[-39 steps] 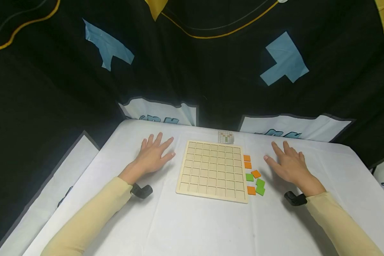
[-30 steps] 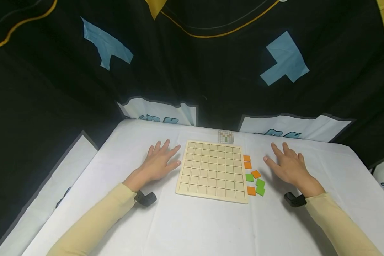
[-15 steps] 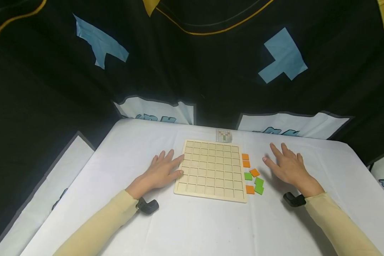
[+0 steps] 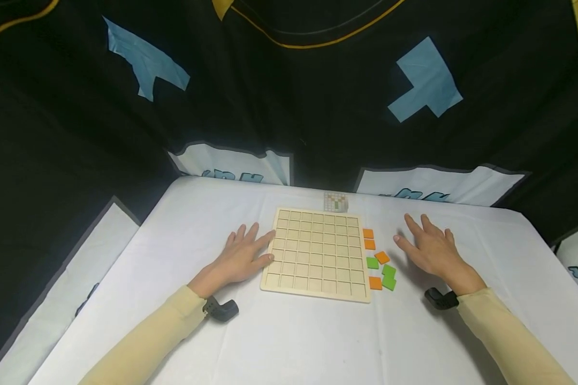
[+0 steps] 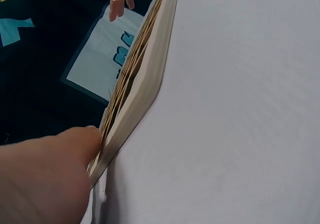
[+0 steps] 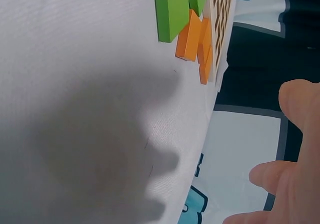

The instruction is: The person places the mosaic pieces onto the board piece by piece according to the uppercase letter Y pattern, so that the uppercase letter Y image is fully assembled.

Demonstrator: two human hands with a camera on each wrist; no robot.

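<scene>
A pale wooden grid board (image 4: 316, 254) lies flat on the white cloth, its square cells bare. My left hand (image 4: 241, 258) is spread at the board's left edge, with index fingertip and thumb tip right at the rim; in the left wrist view the thumb (image 5: 82, 141) meets the board's side (image 5: 145, 79). On the right, my right hand (image 4: 432, 250) hovers over the cloth with fingers extended and holds nothing. Between it and the board lie several square tiles, among them an orange tile (image 4: 382, 257) and a green tile (image 4: 388, 270). The right wrist view shows green tiles (image 6: 171, 9) and orange tiles (image 6: 188, 37) close up.
Behind the board lies a small printed card (image 4: 336, 202) with a coloured grid pattern. White cloth (image 4: 298, 342) covers the table, and a black curtain (image 4: 308, 107) with blue patches hangs behind it. Each wrist wears a black camera mount (image 4: 221, 310).
My left hand has moved right and toward me, from the cloth to the board's left edge. The right hand stays nearly in place. The head view has tilted slightly.
</scene>
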